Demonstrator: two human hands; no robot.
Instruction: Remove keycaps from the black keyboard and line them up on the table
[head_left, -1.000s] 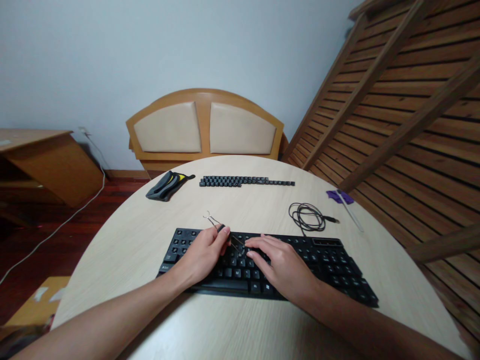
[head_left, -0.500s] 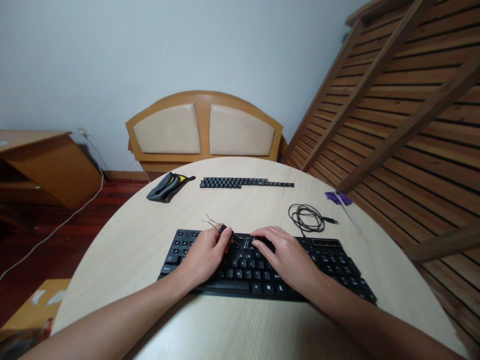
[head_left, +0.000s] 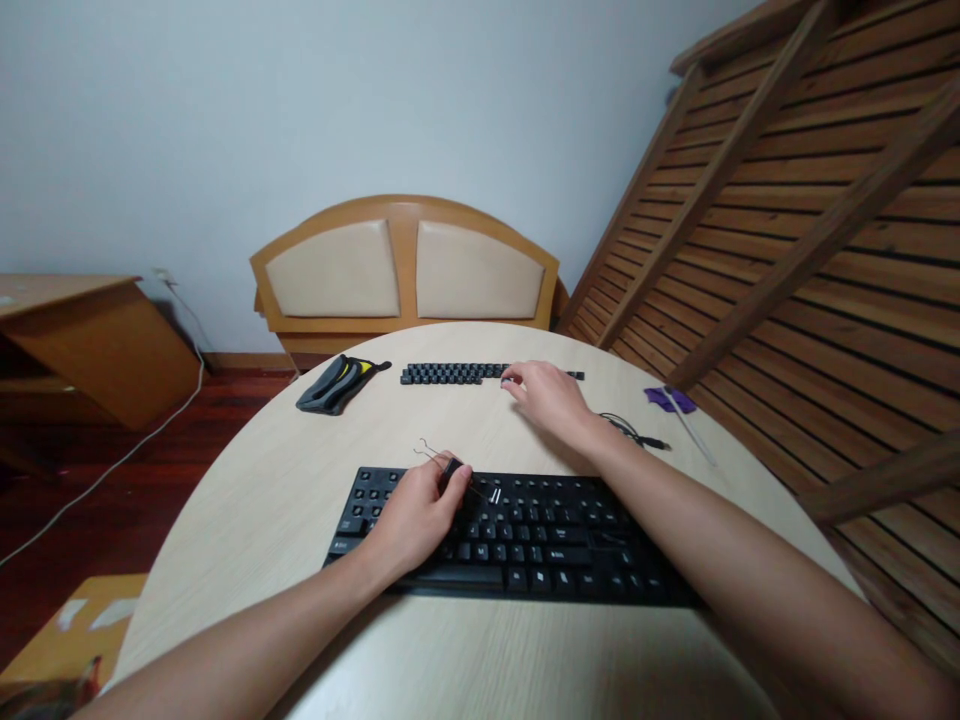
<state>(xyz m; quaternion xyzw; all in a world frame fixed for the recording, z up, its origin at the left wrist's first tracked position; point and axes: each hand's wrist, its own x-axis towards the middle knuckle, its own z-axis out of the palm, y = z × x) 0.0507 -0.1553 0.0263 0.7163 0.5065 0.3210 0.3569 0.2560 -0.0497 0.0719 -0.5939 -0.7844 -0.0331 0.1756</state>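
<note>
A black keyboard (head_left: 540,580) lies across the near part of the round table, with several keycaps off its upper rows. My left hand (head_left: 416,510) rests over its left half, closed round the dark handle of a wire keycap puller (head_left: 452,467). The puller's thin wire ends stick out on both sides of the fist. Farther off, my right hand (head_left: 551,400) is at the rows of loose keycaps (head_left: 442,373), covering part of them. Its thumb and fingertips pinch a small dark keycap (head_left: 507,381) at the front edge of these rows.
A grey and black pouch with yellow (head_left: 341,385) lies at the far left of the table (head_left: 247,520). A coiled cable (head_left: 637,435) is partly behind my right forearm. At the right edge are a purple cloth (head_left: 664,398) and a thin light stick (head_left: 694,430).
My right hand has moved forward from the keyboard to the rows of loose keycaps. My left hand stays over the keyboard with the puller. The view has shifted slightly.
</note>
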